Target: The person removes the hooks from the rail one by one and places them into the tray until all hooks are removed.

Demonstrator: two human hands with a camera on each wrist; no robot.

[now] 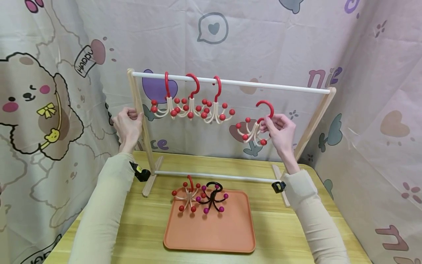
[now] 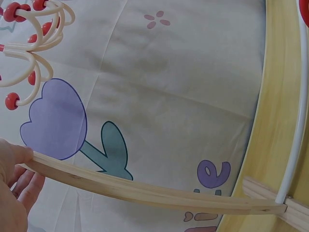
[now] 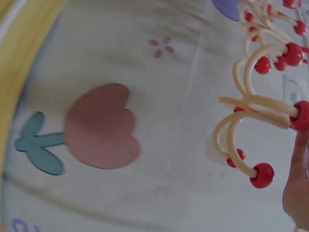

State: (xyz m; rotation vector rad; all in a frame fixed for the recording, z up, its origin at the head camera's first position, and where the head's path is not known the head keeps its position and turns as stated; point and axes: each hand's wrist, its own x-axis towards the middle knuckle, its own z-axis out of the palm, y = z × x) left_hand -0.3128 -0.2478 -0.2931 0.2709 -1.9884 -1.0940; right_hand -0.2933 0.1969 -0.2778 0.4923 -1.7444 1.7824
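My right hand [image 1: 281, 132] pinches the base of the red hook of a cream octopus-shaped hanger [image 1: 253, 134] with red balls on its arms. This hanger is apart from the rack, below its white top bar [image 1: 270, 86]. In the right wrist view the held hanger's arms [image 3: 260, 104] show, with only part of the hand at the edge. My left hand [image 1: 128, 126] holds the rack's left wooden post [image 1: 142, 124]; the left wrist view shows thumb and fingers on either side of the post [image 2: 120, 187]. Three matching hangers [image 1: 215, 110] hang from the bar's left half.
On the table [image 1: 277, 227] lies an orange tray [image 1: 227, 234]. Near its back edge sit another cream-and-red hanger [image 1: 189, 198] and a black hanger [image 1: 213, 198] with magenta balls. A white lower bar [image 1: 214, 176] runs behind the tray. Printed curtains [image 1: 184, 44] surround the table.
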